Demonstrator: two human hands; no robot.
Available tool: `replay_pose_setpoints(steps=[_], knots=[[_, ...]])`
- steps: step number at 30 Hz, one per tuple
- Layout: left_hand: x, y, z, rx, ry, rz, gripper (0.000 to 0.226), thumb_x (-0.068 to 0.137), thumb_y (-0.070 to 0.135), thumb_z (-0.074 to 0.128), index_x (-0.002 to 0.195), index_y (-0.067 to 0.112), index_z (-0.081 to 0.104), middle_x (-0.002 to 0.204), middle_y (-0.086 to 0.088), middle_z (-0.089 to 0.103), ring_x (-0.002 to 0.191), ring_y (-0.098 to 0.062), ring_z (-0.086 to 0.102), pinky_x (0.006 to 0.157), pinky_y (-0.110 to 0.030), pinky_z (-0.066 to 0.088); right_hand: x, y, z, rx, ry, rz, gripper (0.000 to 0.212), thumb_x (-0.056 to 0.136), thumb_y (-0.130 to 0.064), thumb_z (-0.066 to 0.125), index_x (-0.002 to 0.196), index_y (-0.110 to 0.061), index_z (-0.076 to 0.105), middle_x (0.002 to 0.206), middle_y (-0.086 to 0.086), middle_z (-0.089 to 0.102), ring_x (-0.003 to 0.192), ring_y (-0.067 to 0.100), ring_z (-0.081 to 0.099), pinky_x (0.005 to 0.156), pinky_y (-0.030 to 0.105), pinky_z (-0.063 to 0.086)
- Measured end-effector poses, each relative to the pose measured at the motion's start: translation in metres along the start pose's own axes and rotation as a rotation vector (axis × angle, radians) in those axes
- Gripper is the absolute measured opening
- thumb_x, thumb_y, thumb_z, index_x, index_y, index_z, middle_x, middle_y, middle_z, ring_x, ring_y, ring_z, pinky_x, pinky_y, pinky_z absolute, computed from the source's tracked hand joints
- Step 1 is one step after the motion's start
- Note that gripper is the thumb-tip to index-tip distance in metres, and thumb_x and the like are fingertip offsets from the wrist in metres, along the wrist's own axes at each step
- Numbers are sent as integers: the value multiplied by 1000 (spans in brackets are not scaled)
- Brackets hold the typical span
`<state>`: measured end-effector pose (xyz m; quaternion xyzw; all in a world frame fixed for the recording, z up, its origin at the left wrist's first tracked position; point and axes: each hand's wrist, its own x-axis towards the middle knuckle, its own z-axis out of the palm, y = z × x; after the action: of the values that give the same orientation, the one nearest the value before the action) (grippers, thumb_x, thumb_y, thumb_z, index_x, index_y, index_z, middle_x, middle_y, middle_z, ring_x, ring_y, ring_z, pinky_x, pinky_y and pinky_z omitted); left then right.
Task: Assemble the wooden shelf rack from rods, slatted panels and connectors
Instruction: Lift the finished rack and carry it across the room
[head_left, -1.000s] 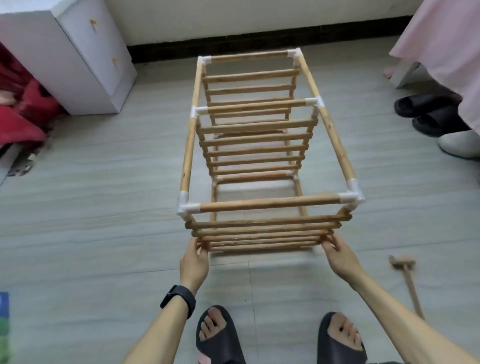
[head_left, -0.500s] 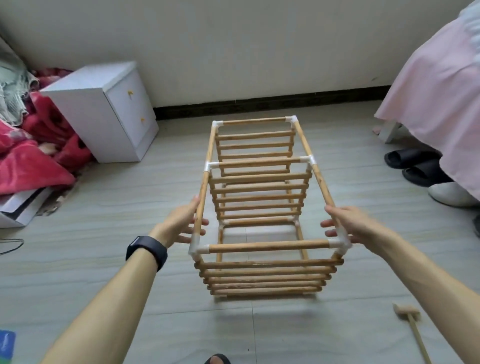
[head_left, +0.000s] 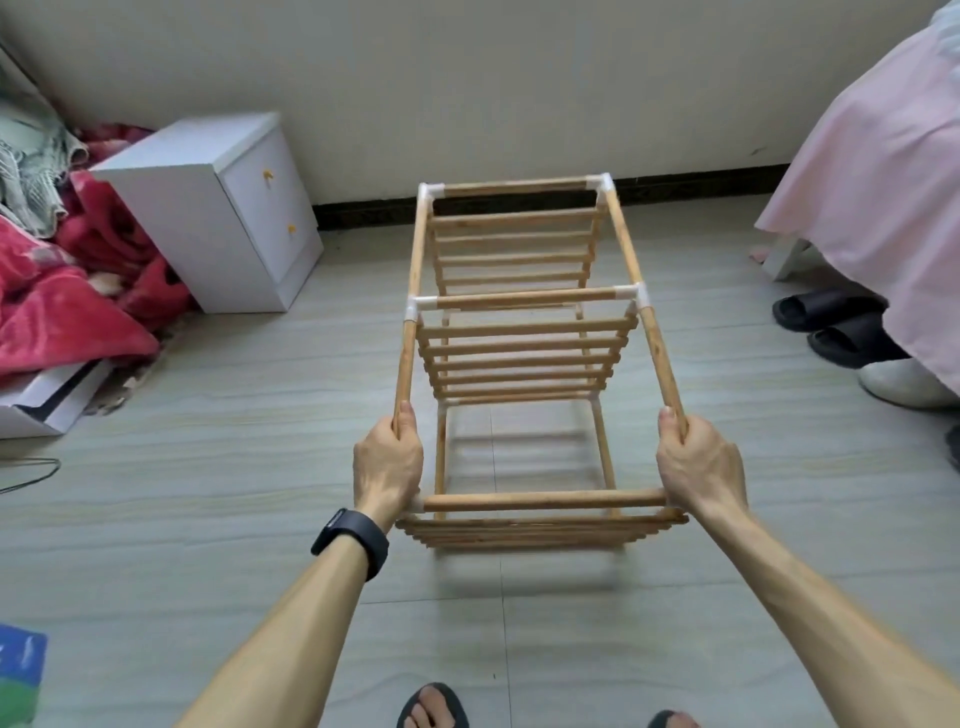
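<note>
Both hands: clenched on rack (head_left: 524, 300) between them
left hand (head_left: 387, 462): grips left rod (head_left: 408, 338)
right hand (head_left: 698, 462): grips right rod (head_left: 655, 348)

Grey tiled floor (head_left: 218, 519) bears a white cabinet (head_left: 208, 218) and black slippers (head_left: 831, 322).

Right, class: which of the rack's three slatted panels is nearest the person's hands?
The near-end panel, right under the rod between the left hand and right hand; the middle panel and far panel sit farther away.
</note>
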<state>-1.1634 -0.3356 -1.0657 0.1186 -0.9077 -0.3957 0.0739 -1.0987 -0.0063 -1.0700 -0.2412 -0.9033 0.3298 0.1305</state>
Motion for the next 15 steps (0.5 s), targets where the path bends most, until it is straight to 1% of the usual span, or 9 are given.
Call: replay_pose_setpoints(steps=[2,4,5,7,9,10,12,14,15], knots=[[-16,-6,6,-59,49,20,55,103,61,25,75,21,50,66,-2,58,59,-22,57,50,-33,39,-11,8,4,83,53,-19,47,107,-50,31,83,-15,52,65,3,57,59,21,53,53,34,35],[-35,-17,17,-85,55,41,50,101,64,20,84,24,47,64,-2,57,56,-19,56,47,-33,40,-27,21,14,138,94,-51,43,105,-49,29,89,-14,46,61,1,54,52,18,50,47,29,31],[-42,-25,23,-96,29,42,48,99,65,19,88,26,45,62,-1,56,52,-18,54,46,-32,39,-33,29,21,151,98,-62,38,104,-49,28,92,-16,43,59,1,52,49,19,49,46,28,30],[-53,-40,33,-144,-65,5,46,97,68,18,93,30,43,59,1,54,45,-14,51,44,-33,40,-41,49,34,165,57,-48,31,103,-51,26,95,-22,36,60,4,54,49,24,53,46,32,35],[-58,-47,33,-186,-171,-58,51,93,74,17,97,32,45,63,-1,59,48,-10,56,50,-33,47,-42,68,41,145,8,-26,30,101,-55,24,99,-27,34,66,5,58,54,26,57,50,36,41],[-59,-47,31,-205,-224,-88,53,90,76,18,102,32,46,71,-2,64,56,-9,60,58,-34,51,-42,74,41,126,-20,-10,32,99,-58,23,100,-28,34,69,5,60,56,25,58,51,37,43],[-59,-38,24,-267,-289,-118,64,87,77,23,122,28,44,99,-3,66,80,-13,63,72,-35,53,-42,84,41,103,-85,17,36,97,-61,21,100,-28,35,74,3,64,61,20,61,52,37,43],[-50,-16,15,-326,-206,-90,74,88,74,28,144,25,31,129,-7,56,100,-17,56,81,-34,47,-41,87,38,85,-153,66,33,101,-58,22,103,-28,37,80,3,67,68,19,63,56,37,44],[-42,-1,8,-355,-145,-66,77,89,73,30,149,25,25,138,-9,50,108,-18,52,85,-36,43,-39,87,35,74,-193,97,31,104,-53,24,106,-26,38,84,4,68,72,22,64,60,38,43]])
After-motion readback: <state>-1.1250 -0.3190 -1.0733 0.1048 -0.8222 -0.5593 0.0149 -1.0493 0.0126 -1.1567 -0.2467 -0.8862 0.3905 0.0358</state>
